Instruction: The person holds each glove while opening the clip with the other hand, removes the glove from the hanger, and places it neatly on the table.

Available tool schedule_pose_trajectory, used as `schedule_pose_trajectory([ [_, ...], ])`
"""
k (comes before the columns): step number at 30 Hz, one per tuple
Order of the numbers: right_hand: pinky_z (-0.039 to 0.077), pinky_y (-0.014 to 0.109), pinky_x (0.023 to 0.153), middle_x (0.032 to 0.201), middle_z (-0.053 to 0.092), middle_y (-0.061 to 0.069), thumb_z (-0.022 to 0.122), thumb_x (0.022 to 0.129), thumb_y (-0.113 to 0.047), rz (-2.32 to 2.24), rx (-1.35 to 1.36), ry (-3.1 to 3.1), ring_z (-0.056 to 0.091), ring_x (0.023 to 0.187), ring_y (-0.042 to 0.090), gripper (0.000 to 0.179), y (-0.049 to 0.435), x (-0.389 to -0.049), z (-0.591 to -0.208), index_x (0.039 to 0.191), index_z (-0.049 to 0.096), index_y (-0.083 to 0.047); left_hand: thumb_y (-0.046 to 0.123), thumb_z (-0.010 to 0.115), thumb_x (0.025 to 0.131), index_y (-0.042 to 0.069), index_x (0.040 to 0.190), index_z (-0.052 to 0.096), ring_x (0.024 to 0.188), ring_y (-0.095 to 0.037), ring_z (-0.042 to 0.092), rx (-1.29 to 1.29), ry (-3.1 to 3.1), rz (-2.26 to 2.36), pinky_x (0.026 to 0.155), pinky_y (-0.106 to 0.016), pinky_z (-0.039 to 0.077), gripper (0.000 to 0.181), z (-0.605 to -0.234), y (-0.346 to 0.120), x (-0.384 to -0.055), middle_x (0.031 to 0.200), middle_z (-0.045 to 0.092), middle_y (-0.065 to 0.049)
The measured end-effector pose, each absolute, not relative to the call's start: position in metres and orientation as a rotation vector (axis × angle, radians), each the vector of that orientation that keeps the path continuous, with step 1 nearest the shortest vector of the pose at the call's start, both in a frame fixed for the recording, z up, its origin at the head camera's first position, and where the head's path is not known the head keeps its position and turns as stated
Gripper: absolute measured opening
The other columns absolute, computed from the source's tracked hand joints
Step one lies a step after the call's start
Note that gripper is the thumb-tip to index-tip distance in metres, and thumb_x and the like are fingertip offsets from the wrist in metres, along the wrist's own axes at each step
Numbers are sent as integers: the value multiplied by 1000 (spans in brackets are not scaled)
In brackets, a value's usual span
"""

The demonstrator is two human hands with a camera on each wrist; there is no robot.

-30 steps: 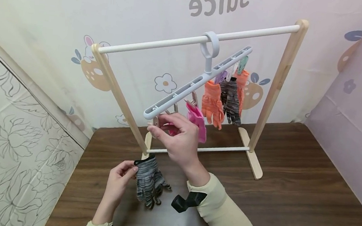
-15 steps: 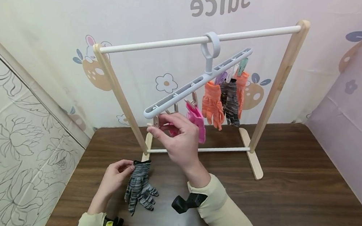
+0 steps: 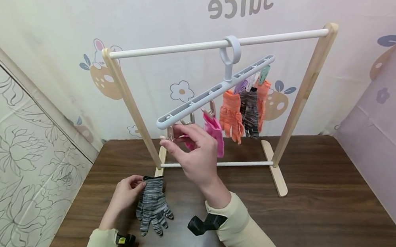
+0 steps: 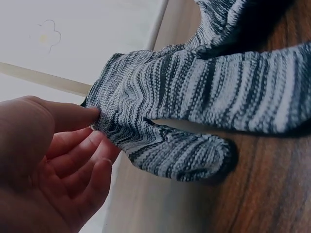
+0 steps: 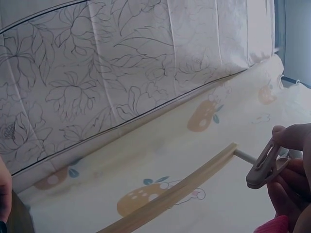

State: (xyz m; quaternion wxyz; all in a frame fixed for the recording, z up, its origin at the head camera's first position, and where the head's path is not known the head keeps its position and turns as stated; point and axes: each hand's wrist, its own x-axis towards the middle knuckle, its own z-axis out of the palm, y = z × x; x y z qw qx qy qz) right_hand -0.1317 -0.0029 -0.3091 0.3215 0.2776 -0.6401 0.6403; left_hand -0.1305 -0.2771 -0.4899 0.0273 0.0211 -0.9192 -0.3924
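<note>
My left hand [image 3: 127, 192] pinches the cuff corner of a black-and-grey knit glove [image 3: 154, 206] between thumb and forefinger. The glove hangs with its fingers downward, low over the table; contact with the wood is hard to tell. My right hand [image 3: 197, 151] pinches a beige clothespin [image 5: 265, 167] below the near left end of a grey hanger bar [image 3: 200, 102]. Behind that hand hangs a pink glove [image 3: 215, 133], partly hidden. Farther along the bar, clothespins hold an orange glove [image 3: 232, 117], a dark striped glove [image 3: 250, 112] and another orange glove [image 3: 263, 94].
The hanger hooks over the white top rail [image 3: 176, 49] of a wooden rack standing on a brown table [image 3: 337, 200]. Its left post [image 3: 131, 105] rises beside my right hand. A lower white rail [image 3: 244, 164] joins the feet. Printed curtains enclose the back and sides.
My left hand has moved left and a little down with the striped glove, which has turned and spread flatter toward the camera. The right hand stays at the clothespin; the hanger has tipped slightly.
</note>
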Motion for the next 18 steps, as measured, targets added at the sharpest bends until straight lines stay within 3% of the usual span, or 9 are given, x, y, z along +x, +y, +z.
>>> schedule_pose_trajectory([
  [18, 56, 29, 71, 96, 68, 3, 88, 76, -13, 1649, 709, -1767, 65, 86, 15, 38, 0, -128, -303, 109, 73, -2, 23, 64, 98, 6, 118, 68, 97, -23, 65, 112, -2897, -1176, 85, -44, 50, 27, -495, -281, -131, 104, 69, -7],
])
